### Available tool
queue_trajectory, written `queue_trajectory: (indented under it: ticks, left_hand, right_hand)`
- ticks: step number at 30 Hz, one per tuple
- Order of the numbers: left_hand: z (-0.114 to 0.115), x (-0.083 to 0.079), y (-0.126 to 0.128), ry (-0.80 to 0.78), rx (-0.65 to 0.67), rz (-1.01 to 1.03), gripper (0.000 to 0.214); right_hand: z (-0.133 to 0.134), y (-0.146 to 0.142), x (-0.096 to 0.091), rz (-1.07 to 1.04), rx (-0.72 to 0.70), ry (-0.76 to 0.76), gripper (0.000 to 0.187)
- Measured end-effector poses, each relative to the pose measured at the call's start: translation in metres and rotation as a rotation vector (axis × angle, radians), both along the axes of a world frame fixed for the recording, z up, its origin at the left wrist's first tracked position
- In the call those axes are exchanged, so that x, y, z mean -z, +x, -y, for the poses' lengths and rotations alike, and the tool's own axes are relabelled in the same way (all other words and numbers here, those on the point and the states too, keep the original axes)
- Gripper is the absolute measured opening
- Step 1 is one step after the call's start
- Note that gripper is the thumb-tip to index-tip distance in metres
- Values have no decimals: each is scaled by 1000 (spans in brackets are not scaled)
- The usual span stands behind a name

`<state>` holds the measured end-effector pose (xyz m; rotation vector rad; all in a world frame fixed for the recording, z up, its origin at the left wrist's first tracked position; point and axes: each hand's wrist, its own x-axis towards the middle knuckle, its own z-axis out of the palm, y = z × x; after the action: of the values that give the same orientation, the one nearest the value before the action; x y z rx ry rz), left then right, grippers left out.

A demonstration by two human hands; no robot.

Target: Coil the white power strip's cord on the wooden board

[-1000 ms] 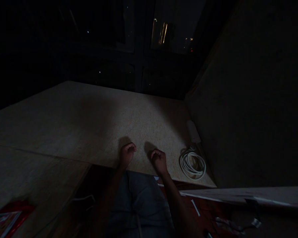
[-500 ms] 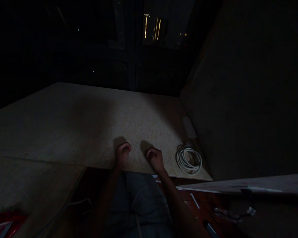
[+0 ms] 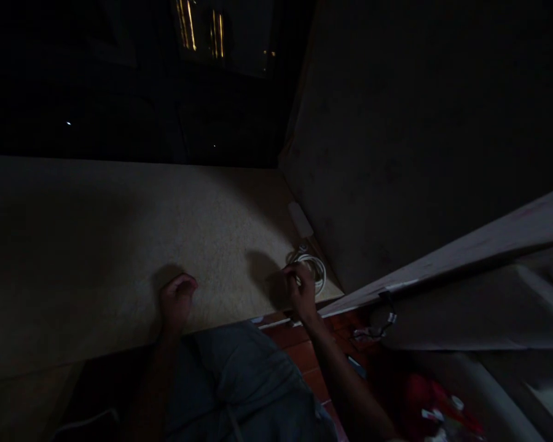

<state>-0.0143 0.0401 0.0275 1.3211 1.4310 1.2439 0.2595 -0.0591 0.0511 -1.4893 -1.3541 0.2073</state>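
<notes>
The scene is very dark. My left hand (image 3: pixel 176 299) rests on a pale speckled tabletop (image 3: pixel 120 233) near its front edge, its fingers curled in with nothing seen in them. My right hand (image 3: pixel 298 290) lies at the table's right end on a coiled white cable (image 3: pixel 316 269), fingers closed over the coil's left side. A small white adapter block (image 3: pixel 300 219) lies just beyond the coil, against the wall.
A dark wall panel (image 3: pixel 419 141) rises right of the table. A pale board edge (image 3: pixel 442 264) slants across the right. My lap in grey cloth (image 3: pixel 244 387) is below, red-brown floor (image 3: pixel 299 350) beside it. A dark window with city lights (image 3: pixel 203 31) is behind.
The view swung right. My right hand moved right from the bare tabletop onto the white cable coil and closed on it. My left hand stayed curled on the table.
</notes>
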Motion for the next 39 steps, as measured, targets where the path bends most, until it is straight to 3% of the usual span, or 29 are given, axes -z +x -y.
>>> queue_trajectory:
  ticks: [2,4,7,9,15,22,25,30,35,39]
  left_hand:
    - [0,0,1,-17,-1,0,18]
    - [0,-1,2,-26,0,4,18]
    - [0,-2,4,-25,4,10,18]
    - [1,-1,4,-23,10,13,18]
    - [-1,6,5,-7,31,27,17]
    - [0,10,7,81,66,-76,14]
    - [3,12,9,122,14,-183,16]
    - [12,15,10,237,-194,-414,22]
    - [28,12,3,174,-186,-711,45]
    - [33,3,-7,73,-155,-798,51]
  right_hand:
    - [1,38,-8,183,180,-92,27]
    - [-2,72,-11,336,339,-331,37]
    - [-10,102,-10,452,292,-782,32]
    - [-17,106,-7,474,253,-909,23]
    - [-37,77,-6,512,215,-916,29]
    - [-58,5,-7,460,50,-822,27]
    - [-70,-31,-7,426,-15,-783,26]
    - [-95,-88,-3,404,-188,-680,23]
    - [-113,-130,1,289,-408,-547,22]
    - [-118,-141,5,197,-577,-471,25]
